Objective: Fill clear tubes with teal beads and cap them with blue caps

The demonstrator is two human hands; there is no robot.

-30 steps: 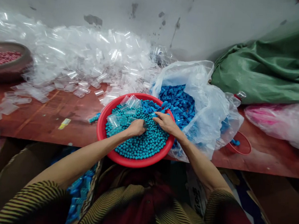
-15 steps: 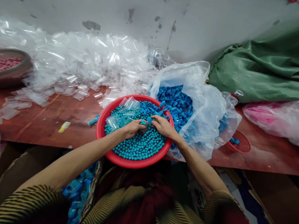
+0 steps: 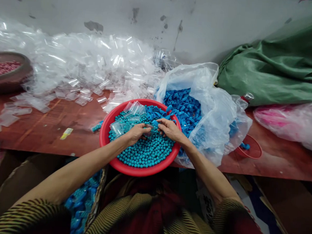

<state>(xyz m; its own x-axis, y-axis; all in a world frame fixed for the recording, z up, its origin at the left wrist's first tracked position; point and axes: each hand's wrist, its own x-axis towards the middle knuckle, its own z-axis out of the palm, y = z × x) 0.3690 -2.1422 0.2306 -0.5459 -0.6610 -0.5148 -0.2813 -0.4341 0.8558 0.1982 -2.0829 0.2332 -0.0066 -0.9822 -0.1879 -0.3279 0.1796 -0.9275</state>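
Note:
A red basin [image 3: 140, 171] full of turquoise beads [image 3: 143, 155] stands at the table's front edge. Over the beads, my left hand [image 3: 137, 134] is closed in a pinch on a small clear plastic tube [image 3: 148, 127], mostly covered by the fingers. Close beside it, my right hand [image 3: 170, 129] pinches a blue plastic cap [image 3: 155, 123] near the tube's end. Several loose clear tubes [image 3: 117, 129] lie on the beads at the basin's left. Blue caps [image 3: 156, 112] are heaped along its back right.
Behind the basin spreads a big pile of clear tubes [image 3: 96, 61]. An open plastic bag [image 3: 211, 113] of blue caps leans at its right. Farther right are a small red basket [image 3: 256, 150] and a green sack [image 3: 273, 74]. A brown bowl [image 3: 13, 83] holds pink beads at far left.
The turquoise beads seen at my left fingertips earlier no longer show there. My right hand has shifted slightly up, with the blue cap still between its fingers.

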